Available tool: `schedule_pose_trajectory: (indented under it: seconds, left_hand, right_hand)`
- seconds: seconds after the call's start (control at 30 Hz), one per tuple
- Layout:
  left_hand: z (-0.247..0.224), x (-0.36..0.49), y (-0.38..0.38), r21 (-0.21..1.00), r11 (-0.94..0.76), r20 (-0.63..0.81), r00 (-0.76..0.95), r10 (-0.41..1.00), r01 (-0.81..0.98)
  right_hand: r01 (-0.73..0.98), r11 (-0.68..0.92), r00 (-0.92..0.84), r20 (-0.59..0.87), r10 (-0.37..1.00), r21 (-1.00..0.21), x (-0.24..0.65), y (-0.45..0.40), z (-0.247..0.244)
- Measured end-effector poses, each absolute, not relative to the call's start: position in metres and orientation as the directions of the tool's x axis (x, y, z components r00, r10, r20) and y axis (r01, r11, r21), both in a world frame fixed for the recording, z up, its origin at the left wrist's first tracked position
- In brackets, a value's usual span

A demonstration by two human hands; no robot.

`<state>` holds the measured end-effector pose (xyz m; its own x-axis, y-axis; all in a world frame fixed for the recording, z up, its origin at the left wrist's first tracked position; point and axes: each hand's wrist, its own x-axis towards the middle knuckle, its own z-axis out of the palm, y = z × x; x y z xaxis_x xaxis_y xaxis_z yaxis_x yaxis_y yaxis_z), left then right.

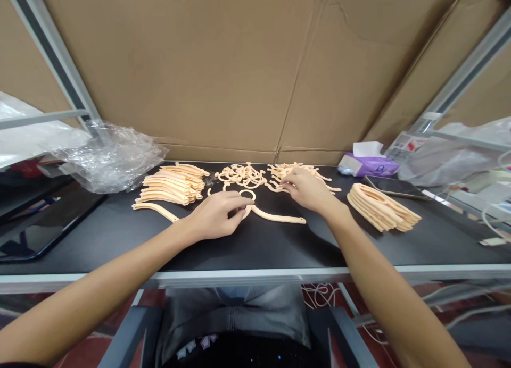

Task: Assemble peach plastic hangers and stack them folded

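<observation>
A peach plastic hanger (279, 217) lies on the black table, with curved arms to both sides and a round hook at its middle. My left hand (217, 215) is closed over its centre, thumb and fingers on the hub; the hand hides part of it. At the right-hand pile of small curved plastic pieces (279, 171), my right hand (305, 188) has its fingertips pinched together. Whatever lies between them is too small to make out. Behind the hanger is a heap of hook-shaped pieces (241, 174). A stack of hanger arms (171, 184) sits to the left.
Folded hangers (382, 207) are stacked at the right. Beyond them are a purple tissue pack (369, 166) and a phone (395, 187). Crumpled clear plastic (115, 158) and a dark tablet-like device (51, 224) occupy the left. A cardboard wall (191, 70) closes off the back.
</observation>
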<state>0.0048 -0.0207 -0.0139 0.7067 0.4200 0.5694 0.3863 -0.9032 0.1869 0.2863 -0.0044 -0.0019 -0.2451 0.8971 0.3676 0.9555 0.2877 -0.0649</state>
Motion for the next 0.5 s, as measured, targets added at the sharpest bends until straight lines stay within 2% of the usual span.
schedule_pose_trajectory:
  seconds: [0.13, 0.2, 0.27, 0.33, 0.4, 0.5]
  left_hand:
    - [-0.014, 0.004, -0.02, 0.195, -0.907, 0.572, 0.707, 0.415, 0.374]
    - [-0.015, 0.004, -0.019, 0.199, -0.907, 0.578, 0.702, 0.415, 0.372]
    - [-0.015, 0.004, -0.019, 0.2, -0.905, 0.583, 0.697, 0.418, 0.375]
    - [-0.015, 0.004, -0.019, 0.195, -0.906, 0.582, 0.699, 0.415, 0.375]
    - [-0.015, 0.004, -0.019, 0.187, -0.909, 0.583, 0.703, 0.409, 0.373]
    - [-0.016, 0.004, -0.018, 0.177, -0.911, 0.584, 0.706, 0.401, 0.372]
  right_hand:
    - [0.896, 0.408, -0.224, 0.611, 0.759, -0.177, 0.28, -0.01, 0.003]
    - [0.826, 0.485, -0.156, 0.71, 0.687, -0.288, 0.274, -0.012, 0.008]
    - [0.723, 0.53, -0.035, 0.742, 0.67, -0.444, 0.269, -0.013, 0.012]
    - [0.561, 0.541, 0.103, 0.701, 0.706, -0.627, 0.266, -0.012, 0.015]
    - [0.322, 0.534, 0.207, 0.608, 0.766, -0.782, 0.267, -0.009, 0.017]
    - [-0.04, 0.469, 0.257, 0.444, 0.858, -0.882, 0.269, -0.006, 0.019]
